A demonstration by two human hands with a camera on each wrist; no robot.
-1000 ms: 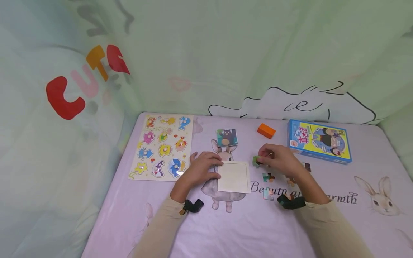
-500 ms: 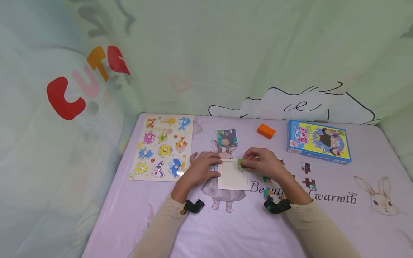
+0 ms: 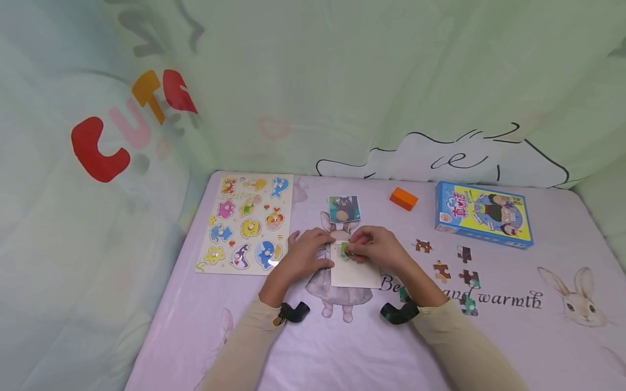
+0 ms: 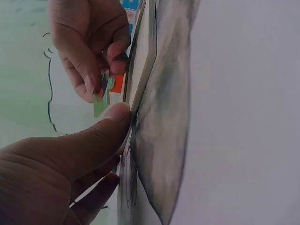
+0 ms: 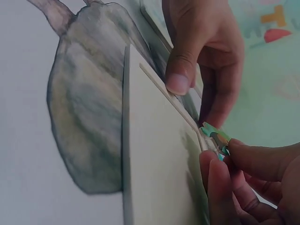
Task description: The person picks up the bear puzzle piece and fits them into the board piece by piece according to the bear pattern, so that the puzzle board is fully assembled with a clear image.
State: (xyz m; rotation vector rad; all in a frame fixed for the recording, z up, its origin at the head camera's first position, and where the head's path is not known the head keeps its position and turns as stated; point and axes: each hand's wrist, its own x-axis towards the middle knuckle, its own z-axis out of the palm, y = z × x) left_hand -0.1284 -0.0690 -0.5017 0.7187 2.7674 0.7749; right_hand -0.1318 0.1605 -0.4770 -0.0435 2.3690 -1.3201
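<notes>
My left hand (image 3: 308, 254) holds the left edge of a pale square puzzle tray (image 3: 354, 276). Its thumb (image 4: 117, 112) lies on the rim in the left wrist view, with the other fingers towards the far left corner. Between thumb and fingers, my right hand (image 3: 383, 248) pinches a small green jigsaw piece (image 3: 345, 248), close over the tray's far left part. In the right wrist view the jigsaw piece (image 5: 214, 133) shows green with some orange and dark colour, near the tray's rim. The bear picture card (image 3: 344, 209) lies just beyond the tray.
Several loose jigsaw pieces (image 3: 442, 271) lie to the right, some partly behind my right forearm. An orange block (image 3: 403, 199) and a blue-and-yellow box (image 3: 484, 214) stand at the back right. A sea-animal knob puzzle board (image 3: 244, 222) lies at the left.
My right hand has carried the green jigsaw piece leftward from the loose pieces to over the tray. The tray has shifted slightly away from me; my left hand stays at its edge.
</notes>
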